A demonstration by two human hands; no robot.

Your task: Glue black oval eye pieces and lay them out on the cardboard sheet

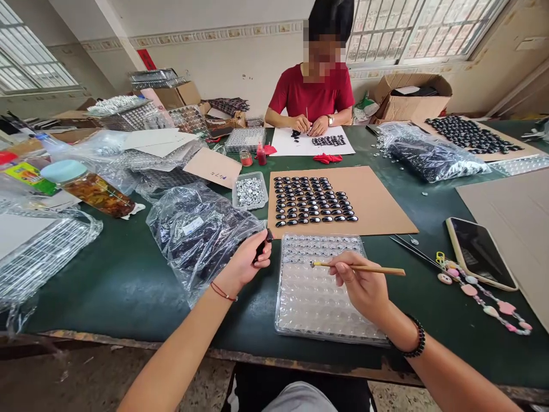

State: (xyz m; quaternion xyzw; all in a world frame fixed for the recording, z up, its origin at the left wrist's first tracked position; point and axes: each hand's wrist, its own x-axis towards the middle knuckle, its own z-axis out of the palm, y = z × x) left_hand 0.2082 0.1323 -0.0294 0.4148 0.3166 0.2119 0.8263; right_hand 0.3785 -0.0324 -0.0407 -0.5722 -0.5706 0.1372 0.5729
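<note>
1. The green worktop [128, 286] carries everything, and it is crowded. A person in a red shirt [315, 91] sits across it, both hands busy on a white sheet [287, 146]; those hands are not the wearer's.
2. The brown card [377, 200] beyond the tray holds rows of finished black pieces [315, 207]. A careless reach could scatter them.
3. The plastic bag of dark parts [195, 237] lies at the left, touching the left hand and crowding the tray's edge.
4. The clear blister tray [313, 292] sits right in front, its wells looking empty. Working it row by row keeps the count honest.
5. A phone [480, 252] and a bead string [484, 294] lie at the right, near the stick's tail.
6. The right hand [364, 286] has its fingers pinched on a thin wooden stick [360, 267], tip hovering over the tray; a low, steady wrist helps here.
7. The left hand [249, 263] has its fingers closed on a small black piece [261, 247], held between bag and tray.
</note>
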